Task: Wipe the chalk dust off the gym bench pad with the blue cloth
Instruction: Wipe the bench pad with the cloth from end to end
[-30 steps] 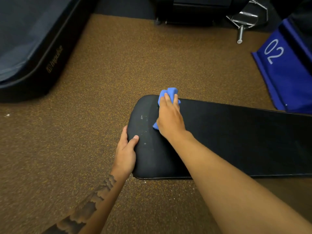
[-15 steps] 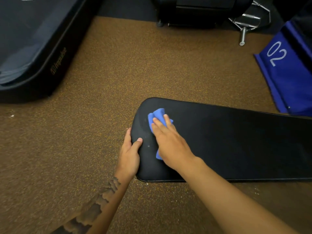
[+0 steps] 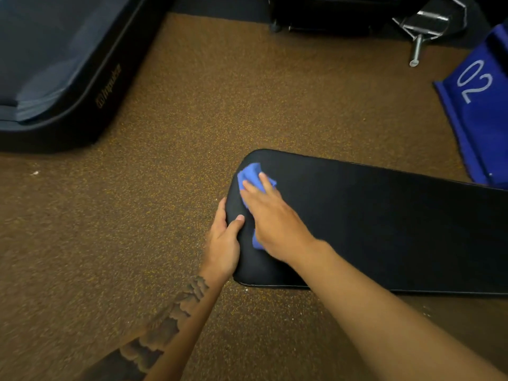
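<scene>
The black gym bench pad (image 3: 384, 232) runs from the centre to the right edge, its rounded end pointing left. My right hand (image 3: 275, 218) lies flat on that end and presses the crumpled blue cloth (image 3: 254, 174) against the pad; cloth shows beyond my fingertips and below my palm. My left hand (image 3: 224, 243) grips the pad's left edge, thumb on top, fingers wrapped over the side. No chalk marks stand out on the dark surface near the cloth.
Brown speckled rubber floor (image 3: 192, 119) surrounds the pad. A large dark mat with a raised rim (image 3: 55, 86) fills the upper left. A blue block marked 02 (image 3: 478, 105) stands at the right. Metal bar hardware (image 3: 420, 31) and dark equipment sit at the top.
My right hand has swept the cloth from the pad's far edge toward the near-left, then up along the rounded end. White specks seen a second ago no longer show. My left hand stays put.
</scene>
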The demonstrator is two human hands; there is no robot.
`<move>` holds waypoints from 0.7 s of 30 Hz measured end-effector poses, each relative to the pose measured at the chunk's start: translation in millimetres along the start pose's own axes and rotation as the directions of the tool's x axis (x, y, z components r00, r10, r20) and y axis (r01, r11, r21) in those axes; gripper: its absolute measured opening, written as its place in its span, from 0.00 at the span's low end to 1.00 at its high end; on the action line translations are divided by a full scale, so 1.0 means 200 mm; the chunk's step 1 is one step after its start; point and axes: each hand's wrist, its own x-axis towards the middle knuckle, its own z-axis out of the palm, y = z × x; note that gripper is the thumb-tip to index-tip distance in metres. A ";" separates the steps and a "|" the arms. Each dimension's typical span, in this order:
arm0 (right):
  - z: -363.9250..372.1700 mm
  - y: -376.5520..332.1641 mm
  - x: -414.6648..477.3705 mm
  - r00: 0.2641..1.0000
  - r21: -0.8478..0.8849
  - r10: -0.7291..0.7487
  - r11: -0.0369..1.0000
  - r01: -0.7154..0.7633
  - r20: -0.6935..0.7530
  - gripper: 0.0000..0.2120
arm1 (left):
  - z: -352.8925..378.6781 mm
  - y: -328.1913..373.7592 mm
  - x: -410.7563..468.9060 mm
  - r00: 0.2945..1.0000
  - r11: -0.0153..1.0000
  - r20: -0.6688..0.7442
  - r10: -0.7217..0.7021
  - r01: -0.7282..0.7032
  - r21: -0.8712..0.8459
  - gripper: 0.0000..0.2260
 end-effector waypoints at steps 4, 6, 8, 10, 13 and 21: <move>-0.01 0.05 -0.22 0.997 -0.079 0.045 0.996 -0.039 0.069 0.41 | -0.01 -0.02 0.00 1.000 0.999 0.029 -0.002 0.003 -0.048 0.24; -0.06 0.09 -0.18 0.982 -0.061 0.190 0.980 -0.191 -0.011 0.40 | -0.01 -0.03 0.00 0.999 0.997 0.032 -0.005 0.008 -0.081 0.26; -0.09 0.15 -0.05 0.939 -0.070 0.328 0.939 -0.336 -0.104 0.39 | 0.00 -0.03 0.00 1.000 0.995 0.031 -0.006 0.009 -0.097 0.30; -0.11 0.20 0.13 0.890 -0.046 0.432 0.896 -0.442 -0.146 0.37 | 0.00 -0.02 0.00 1.000 0.995 0.030 0.001 0.002 -0.099 0.28; -0.10 0.22 0.34 0.890 -0.030 0.427 0.899 -0.437 -0.160 0.30 | 0.01 -0.02 0.00 0.999 0.991 0.042 0.016 -0.010 -0.132 0.20; 0.07 -0.17 -0.15 0.977 0.054 0.212 0.976 -0.210 -0.031 0.38 | 0.01 -0.04 0.02 0.999 0.958 -0.017 -0.034 0.028 -0.286 0.39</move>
